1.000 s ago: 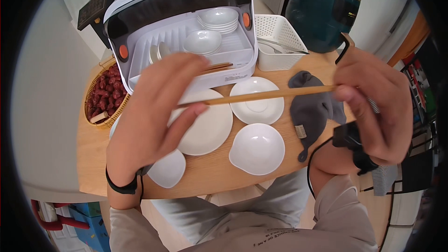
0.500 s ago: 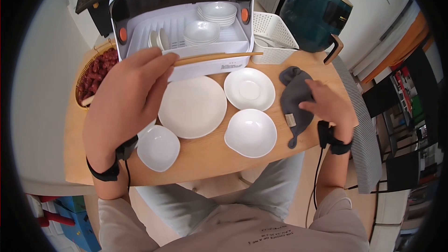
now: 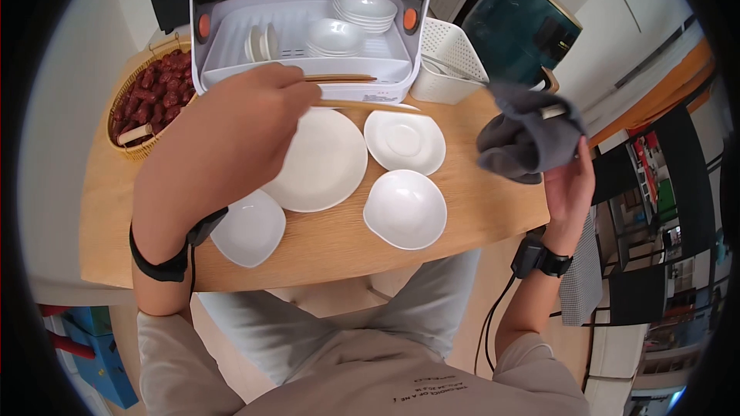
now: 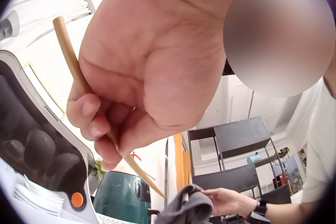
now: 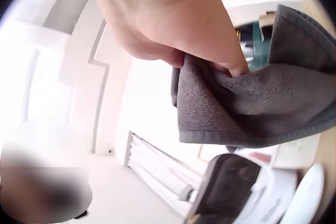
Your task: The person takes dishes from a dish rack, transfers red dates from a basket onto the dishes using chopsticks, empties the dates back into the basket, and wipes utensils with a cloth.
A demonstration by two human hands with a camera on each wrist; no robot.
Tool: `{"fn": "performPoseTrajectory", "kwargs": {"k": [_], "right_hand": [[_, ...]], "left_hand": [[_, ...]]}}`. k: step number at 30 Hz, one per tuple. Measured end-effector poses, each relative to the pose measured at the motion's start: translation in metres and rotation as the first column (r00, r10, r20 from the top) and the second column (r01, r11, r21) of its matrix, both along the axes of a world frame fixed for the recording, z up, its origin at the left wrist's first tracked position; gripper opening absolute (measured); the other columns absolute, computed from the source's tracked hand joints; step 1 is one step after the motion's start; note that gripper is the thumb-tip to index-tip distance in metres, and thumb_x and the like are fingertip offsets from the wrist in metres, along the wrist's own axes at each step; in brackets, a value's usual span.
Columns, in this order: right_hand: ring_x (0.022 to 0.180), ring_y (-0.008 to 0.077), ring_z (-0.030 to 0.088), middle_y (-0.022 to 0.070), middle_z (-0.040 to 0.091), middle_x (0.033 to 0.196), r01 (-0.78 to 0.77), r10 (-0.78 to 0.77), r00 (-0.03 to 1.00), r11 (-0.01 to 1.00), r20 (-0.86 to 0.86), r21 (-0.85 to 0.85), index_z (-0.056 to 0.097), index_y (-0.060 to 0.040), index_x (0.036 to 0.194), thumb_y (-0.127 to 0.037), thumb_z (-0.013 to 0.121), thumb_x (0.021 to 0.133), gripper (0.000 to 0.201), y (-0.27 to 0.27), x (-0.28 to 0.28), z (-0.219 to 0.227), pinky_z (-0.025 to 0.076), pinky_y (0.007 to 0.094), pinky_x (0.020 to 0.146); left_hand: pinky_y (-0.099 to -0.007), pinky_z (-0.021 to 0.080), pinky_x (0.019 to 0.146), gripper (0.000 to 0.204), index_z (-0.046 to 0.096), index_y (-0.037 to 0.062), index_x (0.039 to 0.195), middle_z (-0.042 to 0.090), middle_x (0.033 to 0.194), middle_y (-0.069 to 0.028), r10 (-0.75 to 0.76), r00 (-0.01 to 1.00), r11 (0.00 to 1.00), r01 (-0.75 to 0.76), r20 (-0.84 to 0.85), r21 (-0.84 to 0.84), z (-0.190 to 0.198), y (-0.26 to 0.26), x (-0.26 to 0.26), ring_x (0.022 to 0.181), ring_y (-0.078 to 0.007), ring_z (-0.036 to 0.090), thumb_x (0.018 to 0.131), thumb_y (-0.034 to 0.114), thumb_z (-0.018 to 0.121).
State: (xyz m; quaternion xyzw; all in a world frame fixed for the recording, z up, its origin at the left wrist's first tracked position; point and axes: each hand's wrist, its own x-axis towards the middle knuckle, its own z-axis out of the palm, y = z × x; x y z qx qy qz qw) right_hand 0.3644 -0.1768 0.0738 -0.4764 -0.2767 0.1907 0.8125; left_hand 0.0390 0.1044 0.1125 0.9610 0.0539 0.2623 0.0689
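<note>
My left hand (image 3: 223,139) grips a wooden chopstick (image 3: 374,106) that points right above the large white plate (image 3: 324,166); in the left wrist view the fingers curl round the chopstick (image 4: 71,56). At the right, my right hand (image 3: 570,185) holds a grey cloth (image 3: 532,135) up over the table. The right wrist view shows the fingers pinching the bunched cloth (image 5: 252,103). Other chopsticks (image 3: 343,78) lie in the front tray of the white dish cabinet (image 3: 308,92), whose lid is raised.
Around the plate are a saucer (image 3: 405,141), a spouted bowl (image 3: 405,209) and a small white dish (image 3: 248,229). A basket of red dates (image 3: 154,96) stands at the left. A white perforated basket (image 3: 447,62) and a green appliance (image 3: 516,31) are at the back right.
My right hand left the chopstick, reached the grey cloth and lifted it off the table. The left hand keeps the chopstick, and the view has shifted slightly.
</note>
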Motion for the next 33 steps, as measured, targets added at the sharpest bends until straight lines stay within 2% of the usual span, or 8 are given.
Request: {"fn": "performPoseTrajectory", "kwargs": {"k": [5,7,9,10,12,19,29,33], "right_hand": [[0.132,0.0321,0.045,0.0172,0.049,0.14,-0.338,0.283,0.918,0.925,0.279,0.173,0.039,-0.0005,0.142,-0.033,0.043,0.103,0.051,0.033,-0.052,0.025,0.033,0.0463,0.113],[0.114,0.0275,0.059,0.0136,0.06,0.128,-0.204,0.257,0.794,0.966,0.55,-0.158,0.054,0.0002,0.127,-0.015,0.057,0.095,0.035,0.053,-0.077,0.022,0.047,0.0446,0.096],[0.102,0.0324,0.063,0.016,0.064,0.118,-0.014,0.326,0.408,0.936,0.853,-0.351,0.059,0.0008,0.116,-0.007,0.062,0.087,0.03,0.1,-0.12,0.038,0.05,0.0426,0.087],[0.102,0.0324,0.063,0.016,0.064,0.118,-0.021,0.33,0.407,0.936,0.852,-0.353,0.059,0.0008,0.116,-0.007,0.062,0.087,0.03,0.115,-0.126,0.035,0.05,0.0426,0.087],[0.096,0.04,0.061,0.0204,0.064,0.108,0.208,0.239,0.02,0.949,0.971,-0.237,0.061,0.0013,0.11,-0.003,0.061,0.08,0.03,0.138,-0.131,0.033,0.05,0.0434,0.083],[0.092,0.0424,0.06,0.0199,0.066,0.101,0.191,0.119,-0.18,0.978,0.977,-0.084,0.064,0.0008,0.105,0.001,0.06,0.07,0.035,0.167,-0.107,0.077,0.049,0.045,0.084],[0.103,0.0235,0.065,0.0129,0.069,0.108,0.223,-0.19,0.296,0.967,0.936,0.126,0.059,0.0062,0.12,-0.01,0.063,0.087,0.037,0.16,-0.038,0.079,0.049,0.0346,0.091],[0.107,0.0203,0.062,0.0118,0.065,0.117,-0.097,0.144,0.484,0.989,0.863,-0.11,0.057,0.0053,0.123,-0.008,0.065,0.086,0.04,0.17,-0.055,0.077,0.049,0.0336,0.093]], "left_hand": [[-0.0428,0.048,0.07,0.02,0.059,-0.0023,0.102,0.06,0.09,-0.0174,0.023,0.992,1.0,-0.024,-0.121,-0.004,0.0,-0.004,0.001,0.082,-0.0373,0.059,0.082,-0.006,0.057],[-0.0426,0.049,0.07,0.022,0.059,-0.0017,0.103,0.059,0.09,-0.0163,0.004,0.999,1.0,-0.003,-0.039,0.027,0.001,-0.002,0.002,0.083,-0.0373,0.059,0.081,-0.007,0.057],[-0.0425,0.048,0.07,0.023,0.059,-0.0014,0.102,0.06,0.09,-0.0158,-0.033,0.999,0.999,0.032,0.041,0.032,0.005,-0.002,0.001,0.084,-0.0372,0.059,0.08,-0.007,0.057],[-0.0425,0.048,0.069,0.024,0.059,-0.0012,0.102,0.06,0.091,-0.0153,-0.078,0.99,0.996,0.073,0.121,0.042,0.007,-0.002,0.0,0.084,-0.037,0.059,0.079,-0.007,0.058],[-0.0424,0.048,0.069,0.024,0.059,-0.0011,0.103,0.061,0.091,-0.0154,-0.031,0.993,0.998,0.025,0.114,0.055,0.011,-0.001,-0.004,0.084,-0.037,0.059,0.079,-0.007,0.058],[-0.0379,0.046,0.065,0.017,0.06,-0.0017,0.103,0.06,0.08,-0.016,-0.04,0.97,0.999,0.038,0.238,0.013,0.029,0.026,-0.022,0.07,-0.0349,0.056,0.086,-0.005,0.059],[-0.0256,0.05,0.073,0.02,0.059,-0.0028,0.115,0.065,0.09,-0.0063,0.219,0.902,0.976,-0.203,0.372,-0.081,0.04,0.061,-0.031,0.078,-0.0122,0.058,0.099,0.006,0.051],[-0.0257,0.049,0.074,0.016,0.058,-0.0032,0.109,0.068,0.092,-0.0094,0.033,0.864,0.832,0.254,0.502,-0.493,0.024,0.061,-0.003,0.077,-0.0121,0.06,0.099,0.008,0.052]]}}
